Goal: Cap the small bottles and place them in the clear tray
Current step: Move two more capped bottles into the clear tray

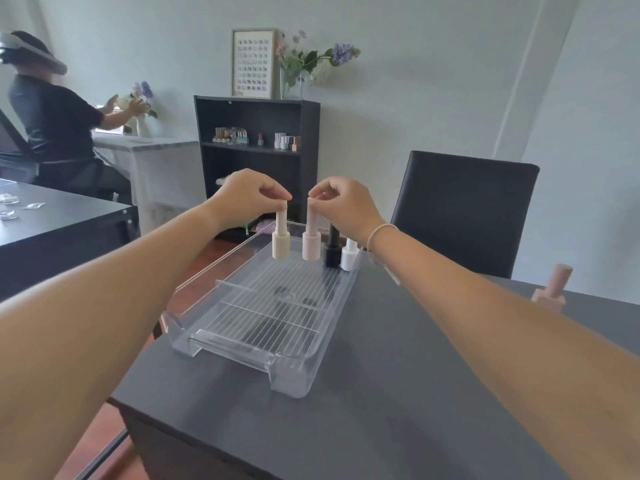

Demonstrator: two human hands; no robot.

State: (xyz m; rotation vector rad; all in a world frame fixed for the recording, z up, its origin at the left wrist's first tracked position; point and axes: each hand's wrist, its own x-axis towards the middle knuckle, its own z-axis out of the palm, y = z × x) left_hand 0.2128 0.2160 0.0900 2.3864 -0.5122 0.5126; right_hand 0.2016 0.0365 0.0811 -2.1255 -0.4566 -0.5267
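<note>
A clear tray with a ribbed floor lies lengthwise on the dark table. My left hand pinches the cap top of a capped beige bottle over the tray's far end. Beside it, my right hand pinches the cap of a capped pale pink bottle. Both bottles hang upright at or just above the tray floor; contact is unclear. A capped black bottle and a capped white bottle stand in the tray's far right corner. Another pink bottle stands on the table at the right, partly hidden by my right forearm.
The dark table ends close to the tray's left side, with wooden floor beyond. A black chair faces me across the table. A black shelf with small bottles stands against the wall. A person sits at another desk at the far left.
</note>
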